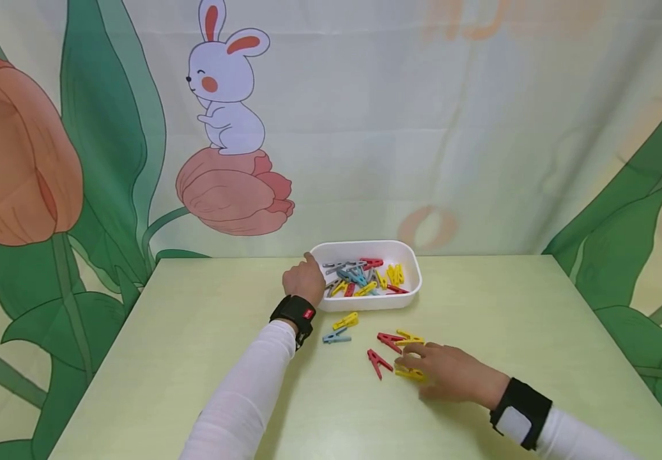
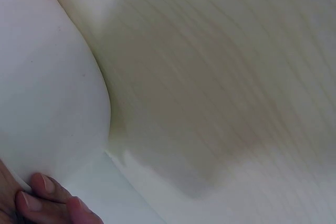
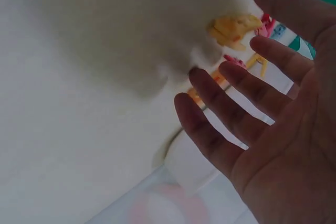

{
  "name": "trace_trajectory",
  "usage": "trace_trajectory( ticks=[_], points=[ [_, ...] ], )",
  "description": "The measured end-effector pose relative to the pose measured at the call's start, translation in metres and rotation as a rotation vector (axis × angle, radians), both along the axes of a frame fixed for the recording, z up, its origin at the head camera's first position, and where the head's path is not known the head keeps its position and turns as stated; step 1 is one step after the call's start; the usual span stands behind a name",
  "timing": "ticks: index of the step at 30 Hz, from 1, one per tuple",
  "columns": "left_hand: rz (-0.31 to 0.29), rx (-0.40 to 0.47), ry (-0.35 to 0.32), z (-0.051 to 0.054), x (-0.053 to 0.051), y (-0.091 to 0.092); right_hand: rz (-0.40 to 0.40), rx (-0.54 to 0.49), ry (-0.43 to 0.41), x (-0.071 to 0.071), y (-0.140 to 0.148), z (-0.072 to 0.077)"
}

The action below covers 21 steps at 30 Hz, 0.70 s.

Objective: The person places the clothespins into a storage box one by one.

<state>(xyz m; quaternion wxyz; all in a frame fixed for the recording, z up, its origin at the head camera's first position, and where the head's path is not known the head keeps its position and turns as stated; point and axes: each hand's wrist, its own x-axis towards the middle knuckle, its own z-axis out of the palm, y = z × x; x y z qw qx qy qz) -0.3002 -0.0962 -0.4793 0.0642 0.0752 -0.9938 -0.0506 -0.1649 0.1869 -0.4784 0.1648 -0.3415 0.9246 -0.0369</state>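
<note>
A white plastic basket (image 1: 368, 303) at the back of the table holds red, yellow, blue and grey clothespins (image 1: 353, 276). My left hand (image 1: 305, 281) grips its left end; in the left wrist view, fingers (image 2: 44, 205) lie against the white wall. My right hand (image 1: 452, 372) is over the loose clothespins at front right, with fingertips by a yellow clothespin (image 1: 411, 375). In the right wrist view the fingers (image 3: 226, 114) are spread and nothing is held. Close by lie a red clothespin (image 1: 378, 363), another red clothespin (image 1: 390, 341) and a yellow clothespin (image 1: 409, 337).
A yellow clothespin (image 1: 346, 321) and a blue clothespin (image 1: 337, 336) lie in front of the basket, near my left wrist. The pale wood-grain table (image 1: 193, 332) ends at a curtain (image 1: 498, 160) printed with a rabbit and tulips, right behind the basket.
</note>
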Motion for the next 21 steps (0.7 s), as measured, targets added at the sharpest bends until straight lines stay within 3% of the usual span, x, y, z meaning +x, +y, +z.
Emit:
trace_trajectory(
  ticks=[10, 21],
  points=[
    [0.006, 0.001, -0.001, 0.000, 0.000, 0.000, 0.070, -0.006, 0.114, 0.003, -0.004, -0.011],
    [0.002, -0.008, 0.016, -0.002, -0.001, 0.000, 0.095, -0.046, 0.108, 0.001, -0.005, -0.015]
  ],
)
